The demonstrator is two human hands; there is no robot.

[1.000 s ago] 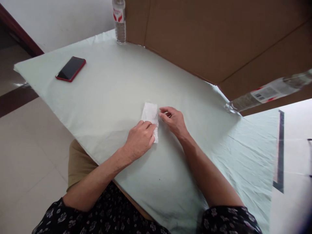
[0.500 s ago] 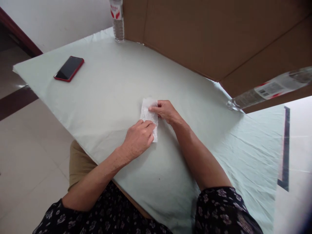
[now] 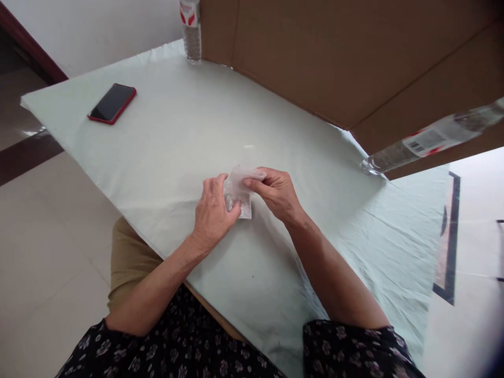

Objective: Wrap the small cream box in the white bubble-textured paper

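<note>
A small strip of translucent white, bumpy plastic that looks like bubble wrap (image 3: pixel 238 178) is partly folded over above the table. Its lower part is clearer and shows a crinkled texture. My right hand (image 3: pixel 277 191) pinches the upper right corner between thumb and fingers, lifting that part. At the left side is my left hand (image 3: pixel 214 210), its thumb and fingers spread apart. The left thumb lies against the lower part, and the fingertips are close to the left edge. Whether they touch it I cannot tell.
A pale green cloth (image 3: pixel 165 131) covers the table. At the far left lies a phone (image 3: pixel 112 103) in a red case. A large cardboard panel (image 3: pixel 315 58) stands at the back, with one water bottle (image 3: pixel 192 37) at its left end and another bottle (image 3: pixel 429 139) at the right.
The strip lay long and flat; now its upper part is lifted and folded over by my right hand. My left hand has shifted left and opened its fingers.
</note>
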